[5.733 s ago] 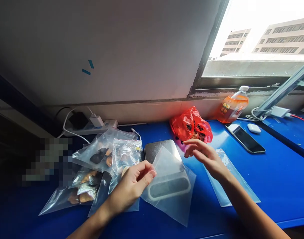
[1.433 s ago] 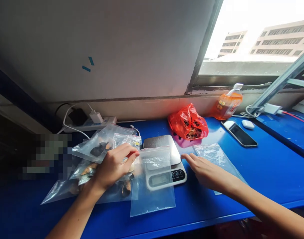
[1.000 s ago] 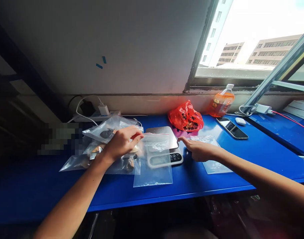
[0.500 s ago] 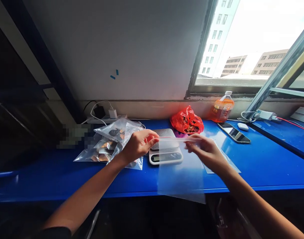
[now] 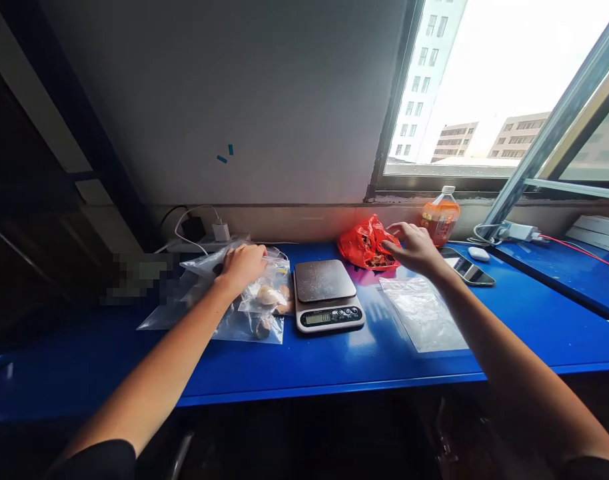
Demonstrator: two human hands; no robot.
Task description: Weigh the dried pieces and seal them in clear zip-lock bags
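My left hand (image 5: 245,264) rests over the pile of clear zip bags (image 5: 257,327) on the left, palm down; its fingertips are hidden. Brownish pieces (image 5: 269,295) show inside the bags beside it. My right hand (image 5: 413,245) is raised with fingers apart, holding nothing, just right of a crumpled red plastic bag (image 5: 353,243). Dark reddish-brown dried bits (image 5: 382,259) show in that bag's opening. Between my hands stands a kitchen scale (image 5: 324,280) with a bare metal plate and a lit display. A flat clear zip bag (image 5: 417,320) lies below my right hand.
An orange drink bottle (image 5: 440,217), a phone (image 5: 477,273) and a white earphone case (image 5: 479,253) are at the back right. Chargers and cables (image 5: 220,231) sit along the wall. The blue table (image 5: 334,370) ends close in front; a slanted metal bar (image 5: 534,133) crosses the window.
The clear bag stretched between both hands over the scale is gone from there. My left hand has moved left onto the bag pile; my right hand has opened and moved up toward the red bag.
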